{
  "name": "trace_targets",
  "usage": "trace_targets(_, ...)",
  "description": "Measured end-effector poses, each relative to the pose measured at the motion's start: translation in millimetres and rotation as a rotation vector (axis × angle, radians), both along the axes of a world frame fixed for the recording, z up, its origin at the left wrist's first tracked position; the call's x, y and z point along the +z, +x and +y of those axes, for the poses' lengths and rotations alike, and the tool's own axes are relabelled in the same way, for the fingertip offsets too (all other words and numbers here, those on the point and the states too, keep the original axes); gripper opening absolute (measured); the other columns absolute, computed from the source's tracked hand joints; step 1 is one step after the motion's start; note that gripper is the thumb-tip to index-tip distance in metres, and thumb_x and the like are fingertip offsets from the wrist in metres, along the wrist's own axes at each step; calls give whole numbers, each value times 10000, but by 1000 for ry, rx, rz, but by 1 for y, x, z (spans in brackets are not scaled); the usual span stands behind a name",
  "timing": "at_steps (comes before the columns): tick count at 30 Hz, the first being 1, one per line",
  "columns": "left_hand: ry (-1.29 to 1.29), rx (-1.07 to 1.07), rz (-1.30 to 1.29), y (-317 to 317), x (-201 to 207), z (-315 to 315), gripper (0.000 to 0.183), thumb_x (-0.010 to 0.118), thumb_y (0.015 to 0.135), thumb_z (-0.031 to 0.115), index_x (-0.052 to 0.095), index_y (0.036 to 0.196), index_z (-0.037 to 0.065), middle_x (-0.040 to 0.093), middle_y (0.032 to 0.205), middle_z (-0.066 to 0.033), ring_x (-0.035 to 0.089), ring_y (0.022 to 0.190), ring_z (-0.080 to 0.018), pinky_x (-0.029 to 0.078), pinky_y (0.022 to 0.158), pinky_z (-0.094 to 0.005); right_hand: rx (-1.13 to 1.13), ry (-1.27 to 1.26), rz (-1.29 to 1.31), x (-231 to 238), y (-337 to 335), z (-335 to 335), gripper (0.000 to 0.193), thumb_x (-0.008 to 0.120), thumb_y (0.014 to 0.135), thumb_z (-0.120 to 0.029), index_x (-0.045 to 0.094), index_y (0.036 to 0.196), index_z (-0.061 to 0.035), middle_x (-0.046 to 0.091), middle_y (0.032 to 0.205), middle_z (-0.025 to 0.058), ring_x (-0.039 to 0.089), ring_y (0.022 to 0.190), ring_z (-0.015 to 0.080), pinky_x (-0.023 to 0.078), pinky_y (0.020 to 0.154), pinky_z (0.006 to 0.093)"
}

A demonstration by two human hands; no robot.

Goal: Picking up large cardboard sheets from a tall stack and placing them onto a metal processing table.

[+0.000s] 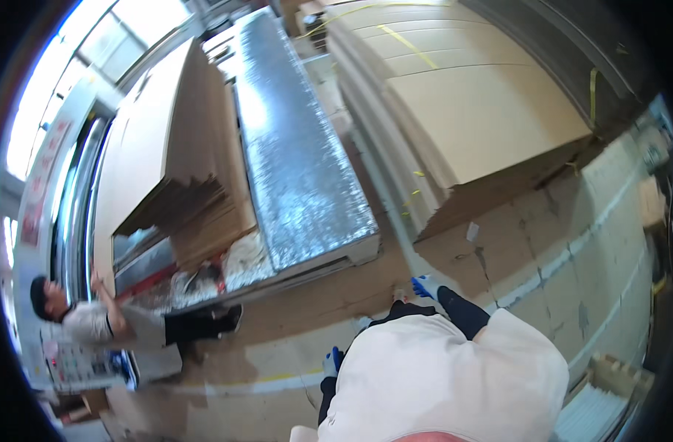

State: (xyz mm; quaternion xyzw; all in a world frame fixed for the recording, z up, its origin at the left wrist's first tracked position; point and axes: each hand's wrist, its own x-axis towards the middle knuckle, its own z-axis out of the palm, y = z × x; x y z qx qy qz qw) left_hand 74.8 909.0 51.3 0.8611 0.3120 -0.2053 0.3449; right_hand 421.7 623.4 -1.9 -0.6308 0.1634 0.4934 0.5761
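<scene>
My right hand [425, 286], in a white and blue work glove, hangs in front of me over the floor. Its fingers look loosely bent and apart, with nothing seen in them. At my left side my left hand [331, 362], gloved the same way, is low and small in view; its fingers are too hard to make out. Neither hand touches the cardboard. Nearest ahead of the right hand are a tall stack of brown cardboard sheets [491, 110] and a long, low platform with a shiny silver top [307, 162].
Another stack of cardboard sheets [141, 140] stands left of the platform. Beside it a co-worker [115, 324] faces a machine with long metal rollers [75, 199]. A box of white sheets [594, 412] lies at lower right. Painted lines cross the concrete floor [550, 280].
</scene>
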Motion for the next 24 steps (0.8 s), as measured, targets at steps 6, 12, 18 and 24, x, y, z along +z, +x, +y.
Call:
trace_targets(6, -31, 24, -94, -24, -64, 17, 278, 515, 802, 346, 482, 922, 97, 598, 819, -209, 541, 813, -422, 408, 686, -525, -38, -69, 5, 31, -16, 5, 246, 546, 857, -317, 571, 849, -72, 572, 664, 51, 533, 489, 153, 427, 430, 267)
trace_targets(12, -210, 190, -76, 5, -34, 29, 332, 476, 818, 374, 531, 841, 47, 620, 801, -175, 570, 784, -349, 430, 700, -457, -85, -176, -6, 25, -41, -13, 274, 552, 852, -341, 585, 897, -72, 599, 713, 65, 555, 499, 161, 431, 435, 262)
trace_targets(18, -319, 396, -10, 29, 9, 28, 434, 438, 833, 401, 580, 759, -3, 642, 782, -142, 599, 756, -276, 451, 715, -390, -83, -188, 25, 27, -44, -20, 351, 592, 814, -387, 564, 941, -61, 602, 770, 80, 574, 591, 167, 451, 477, 276)
trace_targets(24, -62, -60, -156, 30, 18, 26, 233, 558, 794, 274, 518, 826, 46, 631, 764, -129, 597, 713, -306, 462, 611, -425, -90, -178, 9, 19, -44, -31, 271, 570, 825, -366, 567, 876, -100, 583, 710, 43, 560, 554, 146, 421, 452, 258)
